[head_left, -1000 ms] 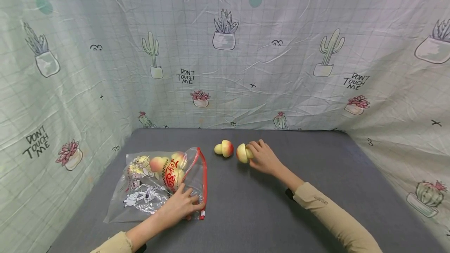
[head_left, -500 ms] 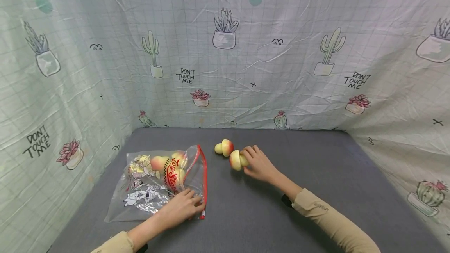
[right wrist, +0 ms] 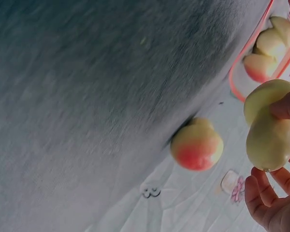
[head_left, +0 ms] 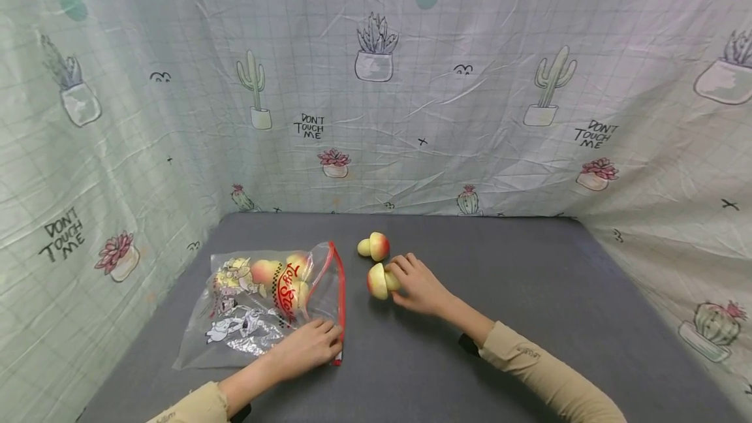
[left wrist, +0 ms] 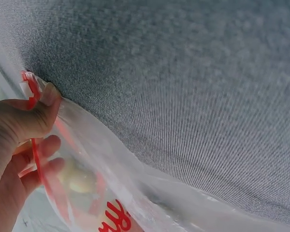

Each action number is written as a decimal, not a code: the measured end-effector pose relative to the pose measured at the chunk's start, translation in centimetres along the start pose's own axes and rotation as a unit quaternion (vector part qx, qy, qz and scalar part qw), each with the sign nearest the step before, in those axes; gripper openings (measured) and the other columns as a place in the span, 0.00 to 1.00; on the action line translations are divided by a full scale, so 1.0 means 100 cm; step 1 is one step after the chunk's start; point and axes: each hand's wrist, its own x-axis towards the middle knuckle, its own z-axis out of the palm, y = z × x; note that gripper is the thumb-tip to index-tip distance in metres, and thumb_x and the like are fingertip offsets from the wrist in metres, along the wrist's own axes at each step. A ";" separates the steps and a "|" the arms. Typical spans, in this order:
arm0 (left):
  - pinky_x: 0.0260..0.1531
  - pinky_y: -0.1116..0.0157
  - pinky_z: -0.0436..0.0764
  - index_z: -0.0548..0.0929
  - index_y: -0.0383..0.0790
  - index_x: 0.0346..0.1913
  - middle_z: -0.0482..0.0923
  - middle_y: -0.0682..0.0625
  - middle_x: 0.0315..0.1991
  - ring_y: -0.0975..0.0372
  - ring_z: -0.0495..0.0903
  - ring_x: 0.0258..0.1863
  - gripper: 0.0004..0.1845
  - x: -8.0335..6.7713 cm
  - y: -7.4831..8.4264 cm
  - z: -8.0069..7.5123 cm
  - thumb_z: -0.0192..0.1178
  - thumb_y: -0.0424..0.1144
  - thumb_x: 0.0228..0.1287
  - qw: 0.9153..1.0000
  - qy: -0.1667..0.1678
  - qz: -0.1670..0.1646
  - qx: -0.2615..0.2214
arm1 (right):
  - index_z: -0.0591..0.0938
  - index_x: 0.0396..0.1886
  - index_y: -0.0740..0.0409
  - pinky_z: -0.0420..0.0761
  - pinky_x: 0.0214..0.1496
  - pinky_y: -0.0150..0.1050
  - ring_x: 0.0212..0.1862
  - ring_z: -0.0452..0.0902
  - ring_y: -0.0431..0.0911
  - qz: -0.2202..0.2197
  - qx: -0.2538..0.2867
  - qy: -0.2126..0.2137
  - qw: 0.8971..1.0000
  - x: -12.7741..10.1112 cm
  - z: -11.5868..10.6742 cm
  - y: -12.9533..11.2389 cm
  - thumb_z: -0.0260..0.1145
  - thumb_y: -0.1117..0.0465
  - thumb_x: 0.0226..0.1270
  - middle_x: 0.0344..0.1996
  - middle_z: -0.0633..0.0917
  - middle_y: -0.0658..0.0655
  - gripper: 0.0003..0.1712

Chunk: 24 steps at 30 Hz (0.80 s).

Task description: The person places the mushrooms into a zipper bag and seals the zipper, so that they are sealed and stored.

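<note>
Low in the frame's centre, the right hand (head_left: 418,286) pinched a light, smooth peach (head_left: 378,281), while the left hand (head_left: 308,348) pinched the limp bag (head_left: 267,305) by its rim.

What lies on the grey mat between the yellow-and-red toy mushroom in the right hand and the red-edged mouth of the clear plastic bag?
Nothing visible: bare grey mat separates the toy mushroom from the bag mouth.
</note>
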 end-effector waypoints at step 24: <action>0.27 0.69 0.66 0.79 0.50 0.32 0.75 0.57 0.27 0.65 0.71 0.28 0.10 -0.006 0.005 -0.001 0.51 0.46 0.49 0.998 -0.045 -0.001 0.033 | 0.73 0.46 0.53 0.69 0.35 0.32 0.36 0.64 0.42 -0.020 0.008 -0.067 0.998 0.027 0.009 -0.047 0.66 0.54 0.49 0.40 0.72 0.50 0.23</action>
